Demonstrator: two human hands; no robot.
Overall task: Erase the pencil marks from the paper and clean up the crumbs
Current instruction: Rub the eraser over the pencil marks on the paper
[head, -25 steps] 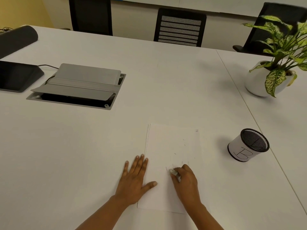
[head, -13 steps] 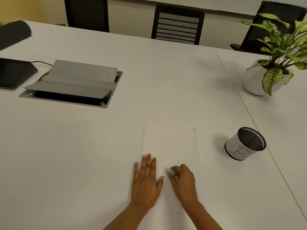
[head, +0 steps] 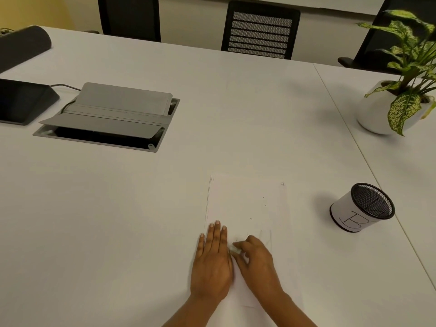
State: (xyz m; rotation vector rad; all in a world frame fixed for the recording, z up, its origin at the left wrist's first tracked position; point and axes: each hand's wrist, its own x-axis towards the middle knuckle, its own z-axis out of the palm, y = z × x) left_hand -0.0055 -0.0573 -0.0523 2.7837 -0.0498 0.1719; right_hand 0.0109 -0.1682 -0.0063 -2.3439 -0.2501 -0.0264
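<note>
The left hand (head: 212,263) lies flat, fingers straight, on the left edge of the paper (head: 245,204), probably to keep the sheet from sliding on the table (head: 118,220). Just beside it, the right hand (head: 258,263) pinches a small white eraser (head: 235,250) in curled fingers and holds it on the lower part of the sheet, near faint pencil marks (head: 267,237). A few dark crumbs (head: 264,201) lie higher on the paper, not yet cleaned. A mesh cup (head: 363,208) stands well apart at the right.

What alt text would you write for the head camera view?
A left hand lies flat on a sheet of paper while the right hand pinches a small white eraser against it. A mesh cup stands to the right on the white table.
</note>
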